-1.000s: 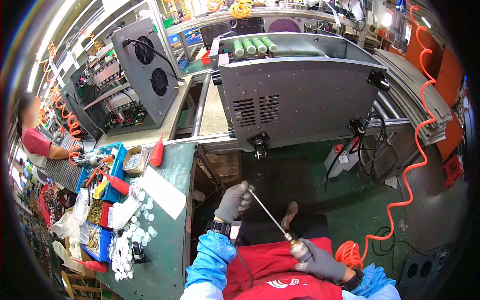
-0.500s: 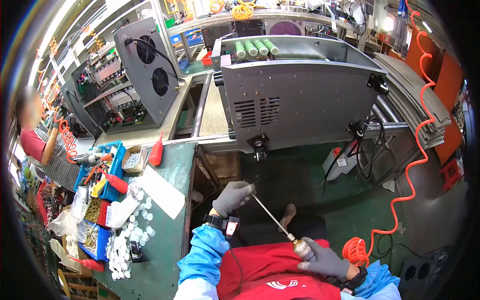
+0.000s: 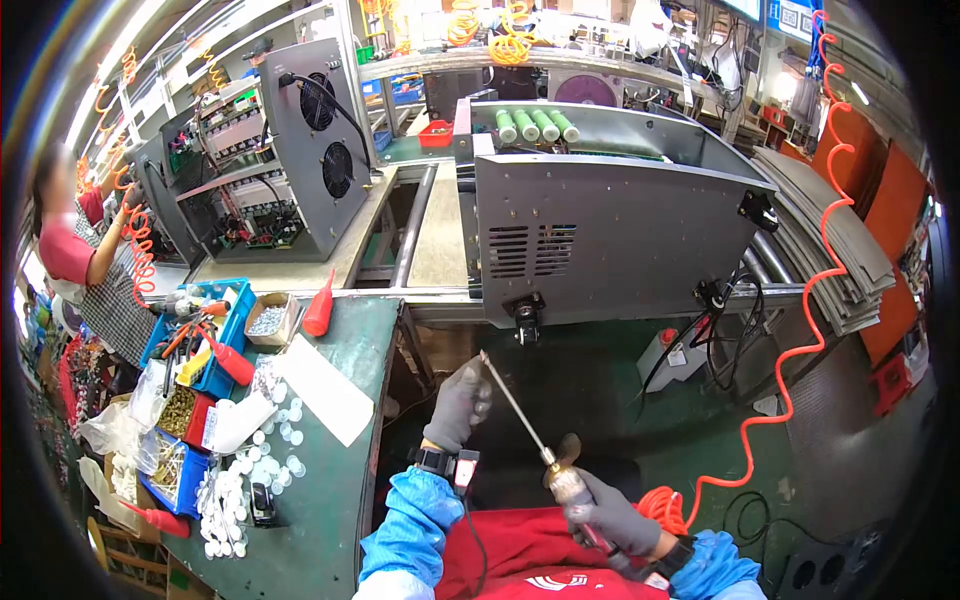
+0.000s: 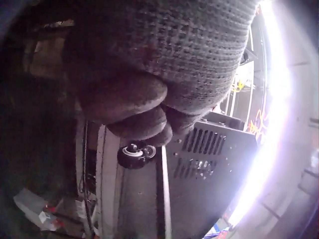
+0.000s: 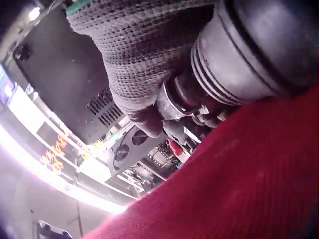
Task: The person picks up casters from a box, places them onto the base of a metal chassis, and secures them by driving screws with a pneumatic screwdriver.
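My gloved right hand (image 3: 615, 515) grips the body of a power screwdriver (image 3: 568, 487) held low before my red apron. Its long thin bit (image 3: 515, 405) slants up and to the left. With fingers curled, my gloved left hand (image 3: 460, 405) pinches the bit at its tip; whatever sits at the very tip is hidden by the fingers. The left wrist view shows the curled fingers (image 4: 139, 107) with a caster (image 4: 135, 155) beyond them. In the head view, a large grey metal cabinet (image 3: 630, 235) stands past both hands, with casters on its near face.
On the left, a green bench (image 3: 335, 465) bears a blue bin (image 3: 235, 320), red squeeze bottles and white plastic discs. An orange coiled hose (image 3: 790, 395) hangs at the right. Behind are a second cabinet with fans (image 3: 335, 150) and stacked panels (image 3: 840, 240). Another person (image 3: 75, 250) stands far left.
Both hands and the screwdriver have shifted a little left, and the bit points more steeply upward. The head view has tilted up slightly. The person at far left has raised an arm toward the equipment.
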Motion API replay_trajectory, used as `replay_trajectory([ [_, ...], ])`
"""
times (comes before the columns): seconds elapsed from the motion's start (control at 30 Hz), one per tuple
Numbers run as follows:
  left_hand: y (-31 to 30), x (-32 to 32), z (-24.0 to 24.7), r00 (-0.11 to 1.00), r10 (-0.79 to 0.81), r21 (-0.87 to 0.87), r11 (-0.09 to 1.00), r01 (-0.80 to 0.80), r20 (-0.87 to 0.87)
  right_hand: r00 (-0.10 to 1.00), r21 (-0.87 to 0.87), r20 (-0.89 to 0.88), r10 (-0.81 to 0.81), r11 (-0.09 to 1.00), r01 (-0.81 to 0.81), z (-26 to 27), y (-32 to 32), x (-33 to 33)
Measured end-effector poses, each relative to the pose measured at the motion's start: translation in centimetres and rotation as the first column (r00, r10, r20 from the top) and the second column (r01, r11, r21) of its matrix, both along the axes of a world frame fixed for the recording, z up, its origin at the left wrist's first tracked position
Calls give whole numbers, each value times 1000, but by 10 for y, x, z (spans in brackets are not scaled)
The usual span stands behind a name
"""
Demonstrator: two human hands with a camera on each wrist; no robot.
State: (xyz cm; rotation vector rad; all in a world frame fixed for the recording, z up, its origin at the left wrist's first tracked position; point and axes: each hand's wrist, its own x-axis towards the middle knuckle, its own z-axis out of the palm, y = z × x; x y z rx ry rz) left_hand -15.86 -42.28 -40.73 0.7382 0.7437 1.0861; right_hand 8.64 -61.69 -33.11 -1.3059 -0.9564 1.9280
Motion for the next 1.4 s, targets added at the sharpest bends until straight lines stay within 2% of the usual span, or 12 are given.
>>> replay_trajectory([
  [0.07, -10, 6, 2, 984, -1, -51, 999, -9, -179, 996, 57, 62, -59, 997, 56, -8, 14, -12],
  [0.13, -24, 10, -7, 955, -148, -32, 989, 144, -256, 986, 119, 95, -139, 985, 128, -14, 26, -23],
  [0.27, -56, 24, 0, 875, -387, -211, 918, 336, -290, 981, 128, 50, -189, 975, 182, -22, 41, -35],
  [0.4, -76, 34, 9, 805, -491, -107, 868, 485, -333, 973, 140, 55, -226, 966, 216, -22, 46, -46],
  [0.47, -79, 40, 6, 849, -450, -96, 892, 441, -278, 970, 146, 52, -237, 963, 227, -26, 47, -48],
  [0.77, -81, 37, 8, 876, -412, -98, 911, 400, -251, 953, 147, 57, -297, 947, 286, -25, 46, -63],
  [0.87, -85, 34, 10, 899, -330, -71, 944, 324, -287, 953, 150, 41, -300, 945, 291, -27, 47, -70],
  [1.07, -92, 25, 19, 967, -242, -133, 964, 230, -79, 948, 213, 40, -316, 930, 301, -25, 45, -92],
  [1.1, -88, 20, 12, 957, -287, -159, 948, 277, -48, 945, 230, 26, -326, 922, 312, -28, 46, -95],
  [1.23, -88, 14, 7, 960, -280, -167, 947, 273, -20, 934, 215, 18, -358, 913, 346, -26, 47, -106],
  [1.33, -90, 13, 21, 967, -252, -155, 958, 242, -44, 938, 237, 60, -342, 917, 320, -30, 48, -107],
  [1.4, -96, 16, 39, 977, -211, -159, 966, 203, -39, 941, 180, 6, -337, 926, 331, -16, 47, -109],
])
